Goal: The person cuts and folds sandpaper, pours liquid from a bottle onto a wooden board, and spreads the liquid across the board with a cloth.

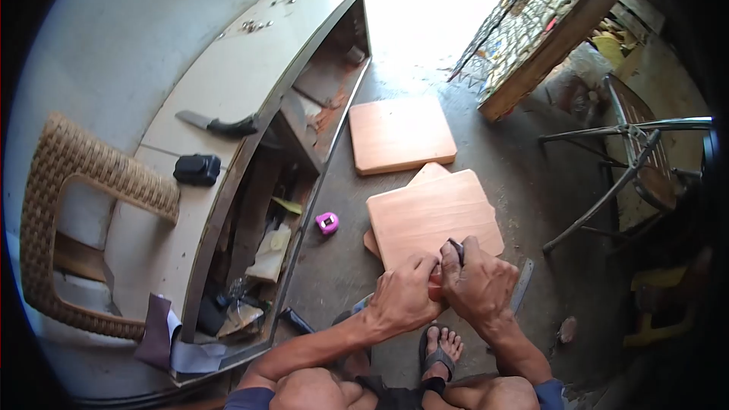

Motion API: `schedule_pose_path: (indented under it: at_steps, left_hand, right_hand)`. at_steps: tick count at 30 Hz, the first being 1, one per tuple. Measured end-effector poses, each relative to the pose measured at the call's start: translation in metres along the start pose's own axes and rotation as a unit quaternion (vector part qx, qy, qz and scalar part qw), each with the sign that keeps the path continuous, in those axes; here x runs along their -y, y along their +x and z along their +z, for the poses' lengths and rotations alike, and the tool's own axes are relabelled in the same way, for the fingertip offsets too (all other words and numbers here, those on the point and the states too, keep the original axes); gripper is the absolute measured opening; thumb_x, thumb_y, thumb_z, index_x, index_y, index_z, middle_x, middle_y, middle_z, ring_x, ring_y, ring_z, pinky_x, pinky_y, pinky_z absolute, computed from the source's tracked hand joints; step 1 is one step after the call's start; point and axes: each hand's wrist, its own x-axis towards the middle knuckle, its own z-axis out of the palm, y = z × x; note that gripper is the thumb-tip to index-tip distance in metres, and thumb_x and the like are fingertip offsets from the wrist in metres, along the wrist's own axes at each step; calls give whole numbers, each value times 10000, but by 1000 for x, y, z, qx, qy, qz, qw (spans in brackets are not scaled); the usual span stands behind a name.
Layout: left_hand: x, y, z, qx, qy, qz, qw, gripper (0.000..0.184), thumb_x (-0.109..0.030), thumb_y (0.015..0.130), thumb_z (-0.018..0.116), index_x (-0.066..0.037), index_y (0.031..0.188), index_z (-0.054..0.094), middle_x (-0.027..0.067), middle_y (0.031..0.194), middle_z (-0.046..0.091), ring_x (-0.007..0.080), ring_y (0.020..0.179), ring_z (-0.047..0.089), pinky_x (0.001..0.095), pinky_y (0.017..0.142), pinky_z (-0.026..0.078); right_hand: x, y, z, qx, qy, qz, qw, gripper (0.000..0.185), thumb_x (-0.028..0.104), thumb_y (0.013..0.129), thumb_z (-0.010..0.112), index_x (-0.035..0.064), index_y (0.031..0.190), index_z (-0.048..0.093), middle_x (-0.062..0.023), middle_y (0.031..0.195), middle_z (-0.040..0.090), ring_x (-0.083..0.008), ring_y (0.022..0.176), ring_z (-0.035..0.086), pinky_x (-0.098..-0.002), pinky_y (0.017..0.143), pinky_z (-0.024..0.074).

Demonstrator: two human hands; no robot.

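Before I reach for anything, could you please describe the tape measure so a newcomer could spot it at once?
Start at the long white-topped cabinet on the left. On the floor between its open front and the stacked wooden boards sits the small tape measure. Its bright pink case sets it apart from the pale boards and grey floor.

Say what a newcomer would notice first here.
The pale boards on the floor mid-frame come first, with the left hand and right hand close together at the near end. Then the bright pink tape measure, left of the boards, and the knife on the cabinet top, further left.
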Motion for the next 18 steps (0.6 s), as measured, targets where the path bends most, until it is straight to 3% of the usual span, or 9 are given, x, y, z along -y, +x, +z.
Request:
schedule_pose_path:
  at_steps: [2, 4, 8, 10, 11, 13, 14, 16, 18]
  left_hand:
    - [-12, 3, -3, -10, 116, -48, 992, 461, -258, 795, 761, 2, 1140, 600, 225, 1069, 652, 435, 893, 696, 527, 795, 570]
    - [-10, 5, -1, -1, 151, -55, 987, 460, -289, 789, 779, -8, 1117, 621, 214, 1035, 686, 424, 884, 707, 520, 795, 576]
    - [-8, 2, -14, 48, -5, -45, 998, 448, -301, 747, 793, -9, 1057, 651, 198, 927, 731, 411, 857, 721, 494, 780, 570]
    - [-8, 1, -18, 125, -100, -70, 985, 443, -272, 741, 765, 6, 1062, 640, 200, 916, 717, 330, 837, 725, 451, 777, 556]
    - [-7, -2, -18, 126, -99, -68, 985, 443, -272, 741, 765, 6, 1062, 640, 200, 916, 717, 330, 837, 725, 451, 777, 556]
    - [0, -3, -17, 154, -179, -18, 972, 419, -232, 730, 751, 6, 1055, 631, 130, 894, 694, 197, 848, 673, 376, 766, 534]
    - [4, -4, -15, 155, -180, -16, 971, 419, -232, 730, 751, 6, 1055, 631, 130, 894, 694, 197, 848, 673, 376, 766, 534]
    - [14, -7, -10, 239, -275, -59, 929, 404, -201, 718, 760, -16, 1053, 634, 55, 915, 654, 117, 891, 599, 318, 762, 509]
    - [22, -12, 4, 245, -333, -40, 910, 397, -184, 706, 771, -26, 1044, 635, 30, 924, 636, 105, 889, 580, 300, 761, 501]
  right_hand:
    - [-2, 5, 0, 69, -19, 45, 996, 324, 365, 955, 637, 67, 829, 617, -206, 651, 671, -347, 572, 693, -443, 546, 524]
    - [-8, 0, 8, 22, -17, 33, 999, 319, 359, 939, 638, 73, 799, 618, -197, 628, 668, -339, 529, 678, -454, 517, 518]
    - [-15, -3, 8, -8, 66, -69, 995, 270, 270, 873, 650, 76, 696, 588, -144, 520, 586, -320, 457, 622, -434, 487, 493]
    - [-13, -3, 2, -20, 155, -132, 979, 284, 243, 848, 658, 74, 641, 562, -146, 513, 566, -306, 449, 614, -423, 462, 471]
    - [-13, -8, 0, -21, 155, -131, 979, 284, 243, 848, 658, 74, 641, 562, -146, 513, 566, -306, 449, 614, -423, 462, 471]
    - [-12, -14, -4, -18, 172, -145, 974, 305, 220, 827, 659, 76, 589, 533, -132, 489, 523, -294, 431, 593, -412, 447, 455]
    - [-12, -15, -6, -20, 170, -145, 975, 305, 220, 827, 659, 76, 589, 533, -132, 489, 523, -294, 431, 593, -412, 447, 455]
    - [-9, -18, -8, -53, 190, -168, 966, 309, 209, 807, 665, 76, 568, 522, -121, 482, 495, -289, 416, 569, -406, 442, 448]
    - [-9, -19, -9, -69, 189, -183, 962, 299, 225, 794, 672, 79, 576, 530, -112, 489, 492, -291, 410, 555, -395, 437, 443]
